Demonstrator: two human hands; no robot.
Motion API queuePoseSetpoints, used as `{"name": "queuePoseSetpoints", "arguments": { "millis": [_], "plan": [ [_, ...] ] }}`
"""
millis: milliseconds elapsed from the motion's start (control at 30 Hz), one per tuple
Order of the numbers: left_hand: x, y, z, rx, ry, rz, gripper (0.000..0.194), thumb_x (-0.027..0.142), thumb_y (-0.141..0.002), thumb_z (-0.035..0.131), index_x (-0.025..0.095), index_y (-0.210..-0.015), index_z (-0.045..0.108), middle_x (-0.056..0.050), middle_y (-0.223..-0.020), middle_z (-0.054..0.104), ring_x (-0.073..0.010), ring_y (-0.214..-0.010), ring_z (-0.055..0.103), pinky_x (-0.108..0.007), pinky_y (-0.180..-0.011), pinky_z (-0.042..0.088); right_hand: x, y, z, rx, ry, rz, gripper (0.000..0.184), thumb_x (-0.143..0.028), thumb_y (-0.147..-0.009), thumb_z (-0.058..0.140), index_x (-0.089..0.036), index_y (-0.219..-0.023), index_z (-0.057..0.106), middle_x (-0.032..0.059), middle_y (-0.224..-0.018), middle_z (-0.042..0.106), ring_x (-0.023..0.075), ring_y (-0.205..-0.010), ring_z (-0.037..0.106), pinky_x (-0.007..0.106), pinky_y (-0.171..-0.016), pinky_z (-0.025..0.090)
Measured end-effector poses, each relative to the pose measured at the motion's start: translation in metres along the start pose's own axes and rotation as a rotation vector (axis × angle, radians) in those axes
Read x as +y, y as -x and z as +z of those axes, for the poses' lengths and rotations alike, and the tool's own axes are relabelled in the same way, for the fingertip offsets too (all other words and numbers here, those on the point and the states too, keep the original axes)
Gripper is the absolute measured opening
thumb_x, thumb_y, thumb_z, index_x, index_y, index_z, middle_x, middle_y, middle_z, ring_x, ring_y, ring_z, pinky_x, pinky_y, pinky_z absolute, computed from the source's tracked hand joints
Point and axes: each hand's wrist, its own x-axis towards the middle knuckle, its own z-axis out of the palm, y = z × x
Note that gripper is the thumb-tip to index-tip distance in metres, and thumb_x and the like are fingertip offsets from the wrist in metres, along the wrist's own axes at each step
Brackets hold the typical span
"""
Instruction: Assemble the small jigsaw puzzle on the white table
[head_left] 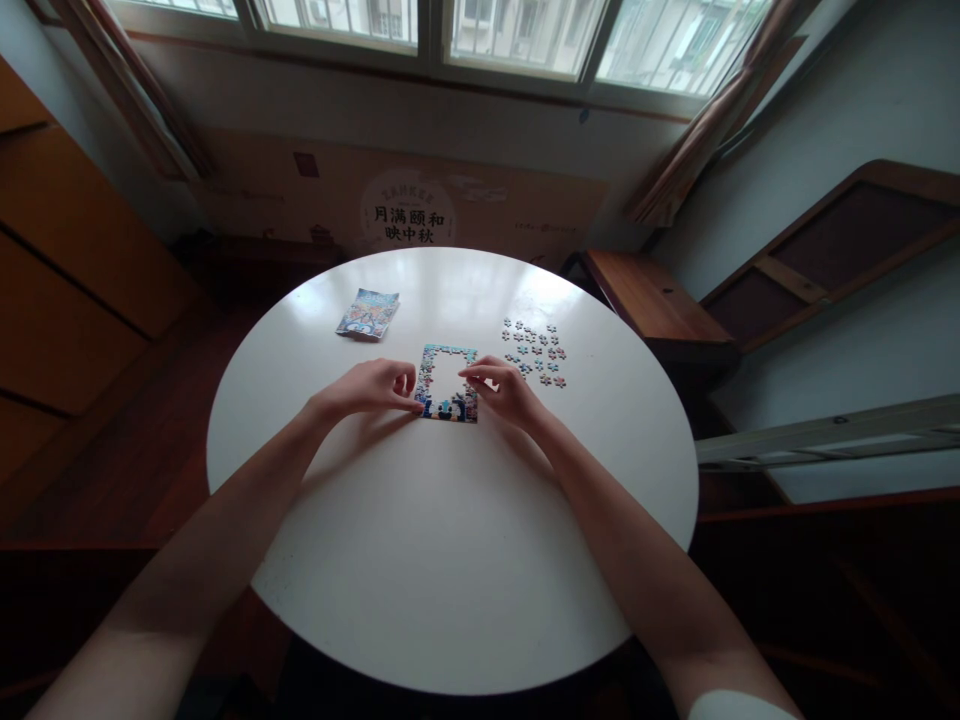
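Note:
A small jigsaw puzzle (pixel 471 412) lies on the white round table with its colourful border joined around a pale, bare middle. At its lower left corner is my left hand (pixel 375 385), fingers curled and the thumb against the puzzle's edge. My right hand (pixel 504 390) reaches over the right side of the border. Its thumb and fingertips are pinched together above the inner edge, and whatever they hold is too small to make out. Loose puzzle pieces (pixel 537 350) lie spread out just beyond my right hand.
A colourful printed packet (pixel 368 313) lies at the back left of the white round table (pixel 450 560). A wooden bench or desk (pixel 652 295) stands beyond the table at the right. Windows and curtains are at the back, an orange-brown cabinet (pixel 75 260) at the left.

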Motion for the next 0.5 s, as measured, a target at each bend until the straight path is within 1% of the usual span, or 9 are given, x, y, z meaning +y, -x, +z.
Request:
{"name": "queuePoseSetpoints", "arguments": {
  "millis": [133, 233, 300, 367, 433, 500],
  "plan": [
    [-0.0009, -0.0004, 0.0005, 0.000, -0.008, -0.003, 0.043, 0.061, -0.064, 0.070, 0.021, -0.078, 0.063, 0.000, -0.077, 0.068, -0.0161, -0.068, 0.059, -0.024, -0.057, 0.033, -0.0014, 0.0015, 0.0003, -0.086, 0.063, 0.066, 0.012, -0.022, -0.079, 0.071, -0.020, -0.090, 0.076, 0.0085, -0.096, 0.062, 0.0191, -0.088, 0.059, 0.033, -0.075, 0.049],
    [-0.0024, -0.0008, 0.0011, 0.006, -0.013, 0.002, 0.044, 0.062, -0.064, 0.070, 0.021, -0.078, 0.062, 0.000, -0.077, 0.068, -0.0163, -0.067, 0.059, -0.024, -0.056, 0.033, -0.0017, 0.0018, 0.0043, -0.144, 0.063, 0.102, 0.011, -0.019, -0.075, 0.074, -0.020, -0.086, 0.076, 0.0081, -0.096, 0.060, 0.0196, -0.090, 0.056, 0.032, -0.075, 0.049],
    [-0.0033, -0.0011, 0.0015, 0.009, -0.012, 0.005, 0.044, 0.062, -0.064, 0.070, 0.021, -0.078, 0.062, 0.000, -0.077, 0.068, -0.0163, -0.067, 0.059, -0.024, -0.056, 0.033, -0.0016, 0.0008, 0.0055, -0.141, 0.021, 0.128, 0.009, -0.017, -0.073, 0.074, -0.019, -0.082, 0.074, 0.0065, -0.091, 0.060, 0.0176, -0.085, 0.056, 0.030, -0.073, 0.048],
    [-0.0038, -0.0013, 0.0018, 0.011, -0.009, 0.006, 0.044, 0.062, -0.064, 0.070, 0.021, -0.078, 0.063, 0.000, -0.076, 0.068, -0.0163, -0.067, 0.059, -0.024, -0.056, 0.033, -0.0016, -0.0008, 0.0051, -0.107, -0.056, 0.169, 0.006, -0.016, -0.073, 0.072, -0.017, -0.079, 0.072, 0.0035, -0.082, 0.061, 0.0143, -0.075, 0.054, 0.028, -0.068, 0.046],
    [-0.0038, -0.0014, 0.0018, 0.011, -0.005, 0.007, 0.043, 0.061, -0.064, 0.070, 0.021, -0.078, 0.062, 0.000, -0.076, 0.068, -0.0160, -0.067, 0.059, -0.024, -0.056, 0.033, -0.0018, -0.0023, 0.0037, -0.073, -0.142, 0.200, 0.010, -0.018, -0.075, 0.069, -0.017, -0.085, 0.071, 0.0007, -0.073, 0.061, 0.0114, -0.065, 0.051, 0.026, -0.063, 0.044],
    [-0.0036, -0.0013, 0.0017, 0.008, 0.001, 0.006, 0.043, 0.060, -0.064, 0.070, 0.021, -0.078, 0.062, 0.000, -0.076, 0.068, -0.0156, -0.066, 0.058, -0.024, -0.056, 0.033, -0.0022, -0.0031, 0.0026, -0.049, -0.197, 0.197, 0.017, -0.020, -0.078, 0.065, -0.017, -0.094, 0.071, 0.0006, -0.073, 0.061, 0.0101, -0.061, 0.049, 0.025, -0.059, 0.043]
  ]
}}
